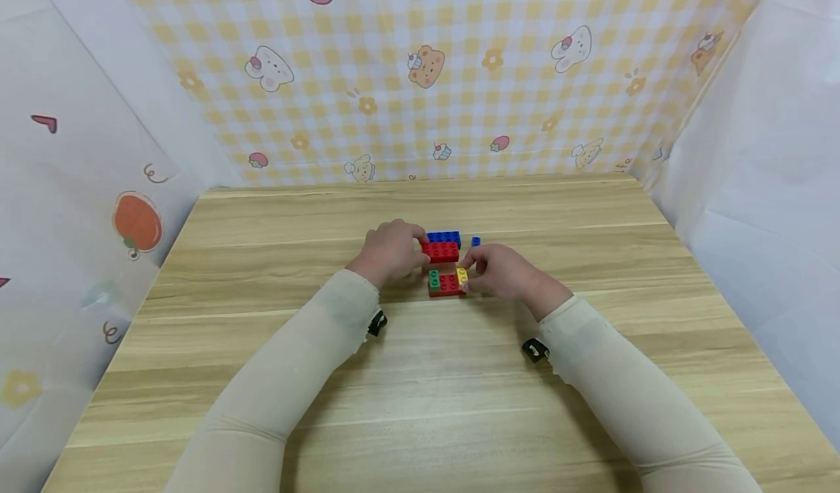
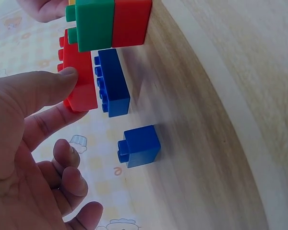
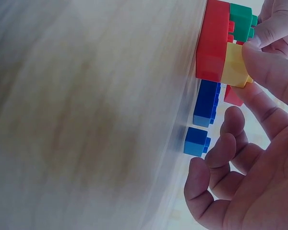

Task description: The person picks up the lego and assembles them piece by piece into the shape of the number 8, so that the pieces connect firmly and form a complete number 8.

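Cream sleeves (image 1: pixel 262 398) run in from five and seven o'clock over the bench (image 1: pixel 433 427). Left hand (image 1: pixel 391 251) pinches the nine-o'clock end of an upper red brick (image 1: pixel 442 251), seemingly raised, while the right hand (image 1: pixel 505 271) pinches a yellow brick (image 1: pixel 462 276) sitting on the lower red brick (image 1: pixel 448 285) at its three-o'clock end. This lower brick lies at four o'clock from the left hand, nine from the nearer right; both red bricks' long axes run nine to three.
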Motion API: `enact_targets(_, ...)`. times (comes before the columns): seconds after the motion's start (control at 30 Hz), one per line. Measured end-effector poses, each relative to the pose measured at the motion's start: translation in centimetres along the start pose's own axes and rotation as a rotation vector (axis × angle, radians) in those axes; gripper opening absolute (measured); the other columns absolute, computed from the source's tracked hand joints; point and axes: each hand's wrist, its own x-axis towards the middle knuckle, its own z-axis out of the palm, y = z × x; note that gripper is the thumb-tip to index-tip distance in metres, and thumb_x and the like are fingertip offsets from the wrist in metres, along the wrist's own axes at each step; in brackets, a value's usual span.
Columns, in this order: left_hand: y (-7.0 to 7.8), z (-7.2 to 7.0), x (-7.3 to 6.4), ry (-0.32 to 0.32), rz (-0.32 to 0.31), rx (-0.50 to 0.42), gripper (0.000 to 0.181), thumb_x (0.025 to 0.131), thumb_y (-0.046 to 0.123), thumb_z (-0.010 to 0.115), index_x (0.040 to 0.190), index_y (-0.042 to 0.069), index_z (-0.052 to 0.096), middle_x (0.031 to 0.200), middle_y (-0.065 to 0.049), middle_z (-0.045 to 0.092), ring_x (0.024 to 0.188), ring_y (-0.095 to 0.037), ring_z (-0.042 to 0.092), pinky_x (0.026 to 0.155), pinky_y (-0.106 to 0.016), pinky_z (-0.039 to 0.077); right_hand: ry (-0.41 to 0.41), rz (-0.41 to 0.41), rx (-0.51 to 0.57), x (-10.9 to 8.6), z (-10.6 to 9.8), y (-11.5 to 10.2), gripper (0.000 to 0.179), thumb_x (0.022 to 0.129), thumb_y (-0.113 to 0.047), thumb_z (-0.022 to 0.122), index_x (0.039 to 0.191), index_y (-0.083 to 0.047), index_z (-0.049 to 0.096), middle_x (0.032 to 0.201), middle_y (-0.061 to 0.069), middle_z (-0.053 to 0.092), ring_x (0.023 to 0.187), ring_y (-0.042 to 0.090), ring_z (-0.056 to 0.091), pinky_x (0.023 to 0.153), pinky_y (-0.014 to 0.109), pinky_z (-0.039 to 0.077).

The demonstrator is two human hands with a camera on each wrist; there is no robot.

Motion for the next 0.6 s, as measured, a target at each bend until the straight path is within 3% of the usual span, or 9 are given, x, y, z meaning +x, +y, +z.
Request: enact_targets(0.6,0.01,-0.56,-0.33,0.008,0.006,0.005,0.022,0.098,0.035,0.073,0.117,0.024,0.073,0.13,-0.005,0.063,0.116,-0.029,0.055,0.109,-0.054,0.04,0.0,-0.008,0.026,-0.07,-0.08,-0.13,0.023,0.092,-0.017,0.083,0.112,-0.013,0.073,0.088,0.006,0.059,0.083,0.022,0.053,0.072,0.034,0.045)
